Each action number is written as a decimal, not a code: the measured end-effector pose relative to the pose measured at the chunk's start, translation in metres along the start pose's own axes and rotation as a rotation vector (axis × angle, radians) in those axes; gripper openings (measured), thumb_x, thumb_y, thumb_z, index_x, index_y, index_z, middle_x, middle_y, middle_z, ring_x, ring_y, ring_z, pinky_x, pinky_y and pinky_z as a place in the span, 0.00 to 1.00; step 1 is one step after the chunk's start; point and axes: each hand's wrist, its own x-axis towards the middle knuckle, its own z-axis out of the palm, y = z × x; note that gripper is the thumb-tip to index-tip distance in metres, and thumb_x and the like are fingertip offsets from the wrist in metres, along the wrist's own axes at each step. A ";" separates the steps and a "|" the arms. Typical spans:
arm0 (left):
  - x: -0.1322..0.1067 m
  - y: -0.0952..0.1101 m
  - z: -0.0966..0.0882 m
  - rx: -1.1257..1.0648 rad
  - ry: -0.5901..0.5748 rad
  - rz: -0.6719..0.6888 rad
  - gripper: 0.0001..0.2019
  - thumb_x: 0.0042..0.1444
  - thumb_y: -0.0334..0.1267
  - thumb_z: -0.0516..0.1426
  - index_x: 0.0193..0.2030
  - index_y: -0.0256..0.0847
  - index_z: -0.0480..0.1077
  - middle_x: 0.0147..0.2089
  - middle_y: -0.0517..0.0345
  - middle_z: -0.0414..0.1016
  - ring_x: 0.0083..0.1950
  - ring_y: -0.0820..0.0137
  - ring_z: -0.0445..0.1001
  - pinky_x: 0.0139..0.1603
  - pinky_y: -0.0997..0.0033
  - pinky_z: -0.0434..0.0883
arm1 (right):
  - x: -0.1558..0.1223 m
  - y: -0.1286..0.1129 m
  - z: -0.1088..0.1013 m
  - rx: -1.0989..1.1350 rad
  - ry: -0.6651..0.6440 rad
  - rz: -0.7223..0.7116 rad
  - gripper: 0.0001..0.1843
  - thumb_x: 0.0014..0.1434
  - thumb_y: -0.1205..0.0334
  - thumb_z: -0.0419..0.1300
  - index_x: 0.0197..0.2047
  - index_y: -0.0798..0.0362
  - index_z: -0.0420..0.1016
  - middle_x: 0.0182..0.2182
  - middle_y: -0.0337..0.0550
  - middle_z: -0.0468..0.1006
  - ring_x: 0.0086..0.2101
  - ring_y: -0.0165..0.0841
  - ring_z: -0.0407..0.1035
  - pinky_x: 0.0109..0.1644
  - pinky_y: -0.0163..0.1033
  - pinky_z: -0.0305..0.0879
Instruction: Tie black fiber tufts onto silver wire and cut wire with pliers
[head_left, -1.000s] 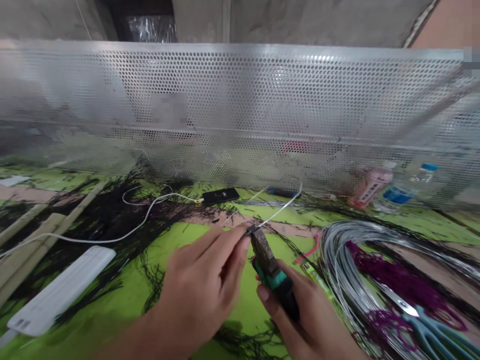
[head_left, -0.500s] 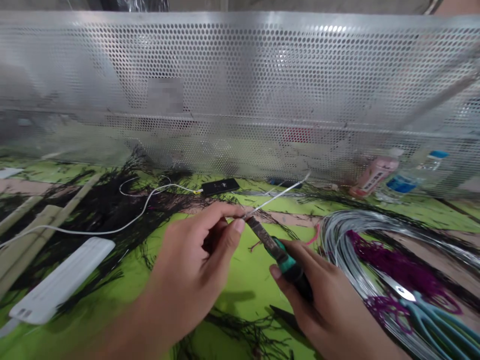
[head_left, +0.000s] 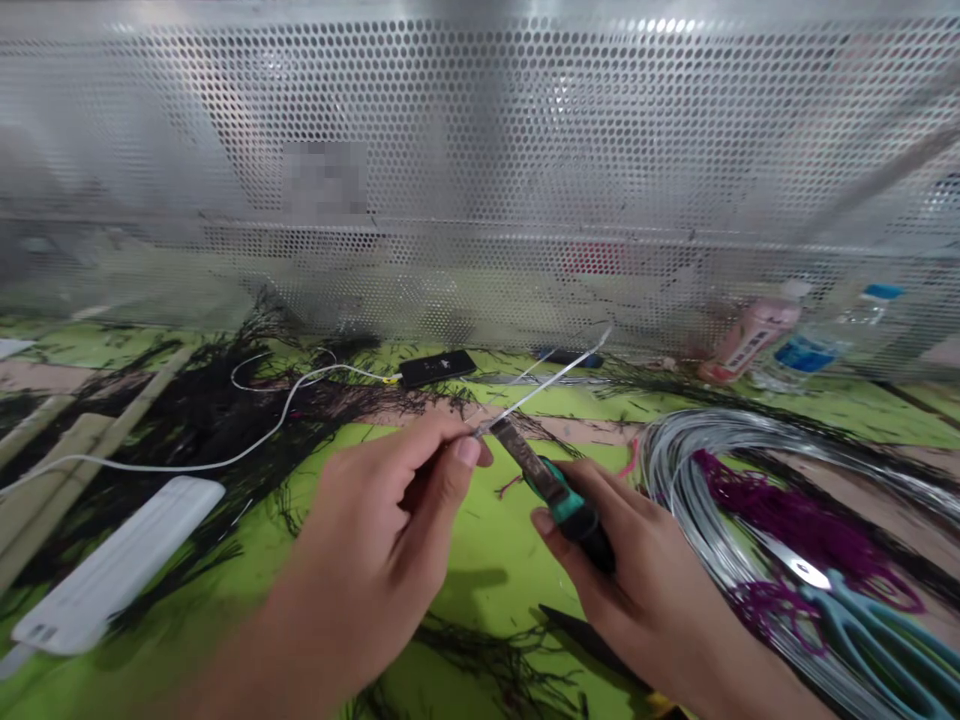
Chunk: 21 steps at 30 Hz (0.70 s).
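Observation:
My left hand (head_left: 390, 530) pinches a thin silver wire (head_left: 559, 375) between thumb and forefinger; the wire runs up and to the right towards the mesh wall. My right hand (head_left: 645, 590) is closed around the teal-and-black handles of small pliers (head_left: 547, 490), whose jaws meet the wire right beside my left fingertips. Both hands hover over a bright green mat (head_left: 487, 560) strewn with black fibres.
A coil of silver wire (head_left: 697, 470) with purple fibres (head_left: 795, 550) lies right, teal scissors (head_left: 862, 620) beside it. A white power bank (head_left: 112, 570) with a white cable (head_left: 255, 440) lies left, a black phone (head_left: 436, 367) behind. A perforated metal wall (head_left: 480, 180) closes the back; bottles (head_left: 750, 340) stand against it.
The view has tilted down a little. Both hands have shifted slightly up and apart, and the pliers have tipped flatter along the wire while still meeting it at my left fingertips.

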 end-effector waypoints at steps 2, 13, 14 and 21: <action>-0.001 -0.001 0.001 -0.014 -0.018 -0.004 0.16 0.72 0.42 0.50 0.31 0.42 0.63 0.22 0.69 0.61 0.23 0.78 0.60 0.24 0.75 0.57 | -0.001 -0.001 0.000 0.020 -0.007 -0.001 0.07 0.66 0.63 0.56 0.47 0.46 0.65 0.34 0.37 0.73 0.30 0.33 0.69 0.31 0.38 0.60; 0.002 -0.001 0.004 -0.039 -0.063 0.013 0.16 0.73 0.40 0.49 0.30 0.41 0.58 0.23 0.70 0.56 0.22 0.79 0.56 0.25 0.74 0.54 | -0.003 0.001 0.005 0.135 -0.063 0.040 0.05 0.68 0.62 0.55 0.47 0.44 0.65 0.35 0.35 0.73 0.30 0.32 0.68 0.33 0.38 0.60; 0.002 -0.001 0.003 -0.042 -0.062 0.014 0.16 0.73 0.40 0.49 0.30 0.41 0.58 0.23 0.70 0.55 0.22 0.79 0.56 0.25 0.74 0.54 | -0.002 0.001 0.005 0.140 -0.058 0.037 0.05 0.68 0.62 0.55 0.47 0.44 0.65 0.35 0.35 0.73 0.30 0.31 0.68 0.32 0.38 0.60; -0.001 0.000 0.000 -0.044 -0.072 0.031 0.15 0.73 0.39 0.49 0.32 0.42 0.59 0.24 0.69 0.60 0.24 0.79 0.58 0.27 0.74 0.57 | -0.002 0.000 0.004 0.145 -0.050 0.025 0.11 0.66 0.66 0.56 0.50 0.43 0.65 0.35 0.34 0.73 0.31 0.30 0.68 0.33 0.35 0.61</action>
